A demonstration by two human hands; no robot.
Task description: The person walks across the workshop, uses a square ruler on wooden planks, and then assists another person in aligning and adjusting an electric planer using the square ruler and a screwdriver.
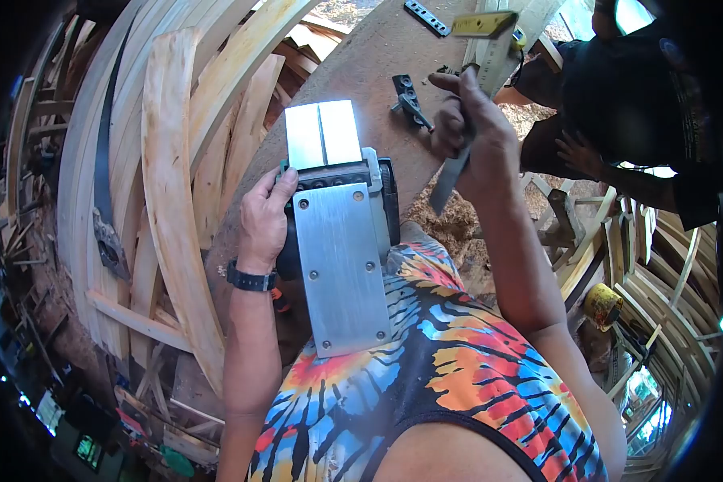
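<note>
An electric hand planer (341, 269) lies upside down near my lap, its bare metal sole facing up and the slot of its cutter drum area showing between the two plates. My left hand (267, 213) grips the planer's left side, thumb on the edge beside the drum. Raised to the right, my right hand (482, 132) is closed around the steel blade of a try square (484, 24), whose yellow stock points up at the far end. Just left of that hand, a small black metal part with a lever-like piece (412, 103) rests on the wooden board.
A black slotted strip (427, 18) lies farther up the board (369, 48). A yellow tape measure (519, 37) is beyond my right hand. Curved planks (169, 161) stand at left. Another person in dark clothes (618, 104) is at right, near a yellow container (602, 306).
</note>
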